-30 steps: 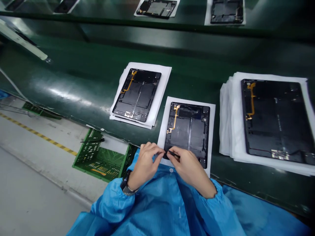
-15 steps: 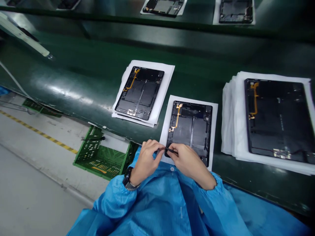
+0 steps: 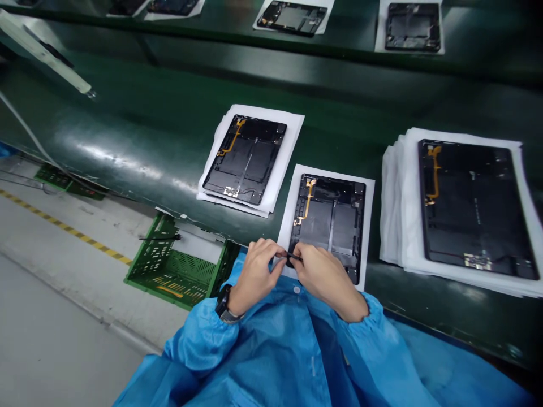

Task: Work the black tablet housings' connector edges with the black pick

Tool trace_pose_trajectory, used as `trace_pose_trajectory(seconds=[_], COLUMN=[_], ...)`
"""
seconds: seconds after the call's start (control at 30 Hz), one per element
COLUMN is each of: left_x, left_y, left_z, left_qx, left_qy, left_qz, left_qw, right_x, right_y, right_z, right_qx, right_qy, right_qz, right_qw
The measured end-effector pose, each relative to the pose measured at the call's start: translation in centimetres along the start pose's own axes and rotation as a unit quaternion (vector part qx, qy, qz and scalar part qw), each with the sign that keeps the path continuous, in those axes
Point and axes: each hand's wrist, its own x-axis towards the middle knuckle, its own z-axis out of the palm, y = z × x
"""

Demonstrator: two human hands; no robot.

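The left hand (image 3: pixel 254 277) and right hand (image 3: pixel 326 281) are together, their fingertips pinching a thin black tool (image 3: pixel 294 258), too small to identify exactly; the tool sits at the lower left corner of a black tablet rear housing (image 3: pixel 328 217), and the right hand overlaps the housing's lower edge; an orange flex cable (image 3: pixel 307 200) runs along the housing; a white sheet (image 3: pixel 368 226) lies beneath it on a dark green conveyor belt (image 3: pixel 169 113); a green plastic crate (image 3: pixel 178 277) stands left of the left hand.
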Motion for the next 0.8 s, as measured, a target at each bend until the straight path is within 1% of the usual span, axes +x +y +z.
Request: trace_pose_trajectory(seconds=[0.23,0.43,0.5,0.6,0.73,0.8], left_x=[-0.1,-0.3,-0.3,-0.2,0.0,0.1], left_y=[-0.2,0.6,0.8,0.7,0.4,0.3], left_z=[0.2,1.7,2.0,1.8,1.0,0.7], left_qx=[-0.006,0.042,0.049,0.040,-0.018,-0.029], left_qy=[0.006,0.058,0.067,0.062,0.048,0.047], left_qz=[0.011,-0.021,-0.025,-0.028,-0.036,-0.038], left_qw=[1.000,0.997,0.996,0.997,0.998,0.998], right_x=[0.1,-0.3,-0.3,-0.4,-0.2,-0.1], right_y=[0.4,0.4,0.5,0.6,0.8,1.0], right_z=[0.2,0.8,1.0,1.0,1.0,0.9], right_qx=[0.023,0.025,0.024,0.033,0.052,0.061], right_qy=[0.003,0.021,0.028,0.034,0.034,0.034], right_qz=[0.010,0.039,0.045,0.047,0.041,0.035], right_qw=[1.000,0.999,0.998,0.998,0.997,0.997])
